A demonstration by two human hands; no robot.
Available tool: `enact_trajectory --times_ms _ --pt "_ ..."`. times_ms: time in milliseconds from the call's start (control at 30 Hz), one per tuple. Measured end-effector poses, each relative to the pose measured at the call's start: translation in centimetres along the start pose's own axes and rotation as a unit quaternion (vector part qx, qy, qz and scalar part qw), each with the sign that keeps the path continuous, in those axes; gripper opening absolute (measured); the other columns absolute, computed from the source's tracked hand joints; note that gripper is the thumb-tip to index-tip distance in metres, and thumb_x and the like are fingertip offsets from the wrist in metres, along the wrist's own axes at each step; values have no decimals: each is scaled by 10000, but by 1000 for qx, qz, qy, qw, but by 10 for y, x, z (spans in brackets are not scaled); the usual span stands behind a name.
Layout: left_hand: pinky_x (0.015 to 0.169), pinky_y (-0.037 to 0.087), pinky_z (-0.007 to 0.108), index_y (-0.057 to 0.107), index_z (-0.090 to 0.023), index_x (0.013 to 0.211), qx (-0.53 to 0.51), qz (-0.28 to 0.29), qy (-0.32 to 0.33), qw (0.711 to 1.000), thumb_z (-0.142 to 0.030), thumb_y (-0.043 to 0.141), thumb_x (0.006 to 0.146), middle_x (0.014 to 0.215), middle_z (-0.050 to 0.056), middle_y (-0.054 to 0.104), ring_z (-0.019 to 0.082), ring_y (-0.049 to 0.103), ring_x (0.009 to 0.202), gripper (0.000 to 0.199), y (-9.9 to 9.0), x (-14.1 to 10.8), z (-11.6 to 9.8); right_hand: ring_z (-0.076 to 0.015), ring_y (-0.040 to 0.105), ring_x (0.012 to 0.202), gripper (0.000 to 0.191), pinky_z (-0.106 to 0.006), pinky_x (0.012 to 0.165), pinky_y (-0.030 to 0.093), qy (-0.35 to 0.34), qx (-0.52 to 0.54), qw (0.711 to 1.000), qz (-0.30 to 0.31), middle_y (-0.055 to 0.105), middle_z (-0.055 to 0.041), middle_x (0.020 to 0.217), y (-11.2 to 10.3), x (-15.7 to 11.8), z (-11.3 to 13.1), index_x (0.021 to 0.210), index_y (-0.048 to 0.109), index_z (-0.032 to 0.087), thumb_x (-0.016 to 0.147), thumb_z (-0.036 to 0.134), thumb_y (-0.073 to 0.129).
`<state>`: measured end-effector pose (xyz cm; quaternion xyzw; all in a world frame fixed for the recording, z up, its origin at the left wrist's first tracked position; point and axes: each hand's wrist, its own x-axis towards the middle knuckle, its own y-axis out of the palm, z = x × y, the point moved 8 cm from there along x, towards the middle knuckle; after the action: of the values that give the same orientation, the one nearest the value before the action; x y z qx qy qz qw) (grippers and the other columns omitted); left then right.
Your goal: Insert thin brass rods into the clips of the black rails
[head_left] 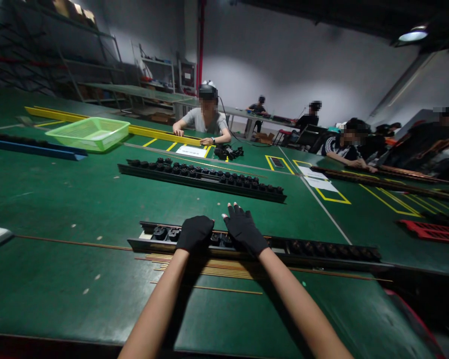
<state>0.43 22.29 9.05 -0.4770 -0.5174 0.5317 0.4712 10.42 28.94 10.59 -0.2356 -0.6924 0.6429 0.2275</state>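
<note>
Both my hands wear black fingerless gloves and rest over a long black channel (149,245) lying across the green table. Inside it sit several black socket-like modules (160,233). My left hand (196,233) is curled down into the channel, its fingers hidden under the glove, so what they grip cannot be made out. Just to its right, my right hand (245,230) lies over the channel with fingers stretched toward the far side and bare fingertips showing. Several thin brass-coloured rods (213,268) lie along the near side of the channel, beneath my wrists.
Farther back lies a second black channel (202,180) filled with modules. Beyond it are a green basket (97,134), a yellow channel (160,133) and a pile of black parts (228,151). A person (205,119) works opposite; others sit at the right. A red tray (434,232) lies right.
</note>
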Motion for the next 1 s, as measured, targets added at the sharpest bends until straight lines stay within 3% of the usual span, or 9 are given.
enact_trajectory --times_ms 100,300,500,600,700,867,1000 --pt "775 492 372 678 -135 1176 -2 -1 -1 1000 -278 434 992 1056 189 708 305 676 989 338 -2 -1 0 -300 361 1465 475 -585 1135 340 23 16 999 -15 371 -187 1593 -4 4 5 1521 406 227 1059 290 320" --pt "768 486 377 689 -127 1135 -16 -6 -3 1000 -275 437 987 1044 191 712 314 680 980 327 -3 -2 0 -279 417 1432 433 -534 1099 416 -4 18 999 44 444 -184 1544 16 4 22 1421 526 182 1061 220 287" --pt "739 481 386 691 -140 1135 -10 -14 1 1000 -276 407 985 1021 179 715 336 685 964 349 -1 -1 -1 -291 430 1418 429 -555 1083 429 6 7 1000 23 484 -177 1514 17 6 20 1414 525 180 1074 251 274" --pt "726 481 386 694 -144 1121 -3 -12 1 1000 -280 356 998 1009 174 715 341 686 963 385 1 0 0 -276 532 1317 403 -507 1044 474 -7 12 1000 23 547 -160 1456 19 7 21 1365 564 185 1076 240 289" --pt "729 481 387 694 -132 1121 -3 -8 -1 1000 -274 339 999 1010 183 712 341 684 967 401 1 1 0 -245 623 1156 325 -457 973 527 -24 13 999 32 619 -134 1333 20 5 21 1305 595 180 1048 333 467" --pt "748 481 370 698 -128 1120 -9 -4 1 1000 -251 409 961 1033 183 712 315 677 971 352 -2 0 -1 -246 620 1127 410 -484 962 533 -26 3 999 22 603 -96 1311 4 6 17 1295 589 183 966 424 630" --pt "755 488 373 701 -113 1095 -15 -5 0 1000 -248 443 942 1025 194 711 312 678 962 328 -3 0 -1 -310 555 1261 363 -557 1019 455 -2 -6 1000 -10 571 -186 1397 -11 17 23 1335 585 174 1048 341 437"
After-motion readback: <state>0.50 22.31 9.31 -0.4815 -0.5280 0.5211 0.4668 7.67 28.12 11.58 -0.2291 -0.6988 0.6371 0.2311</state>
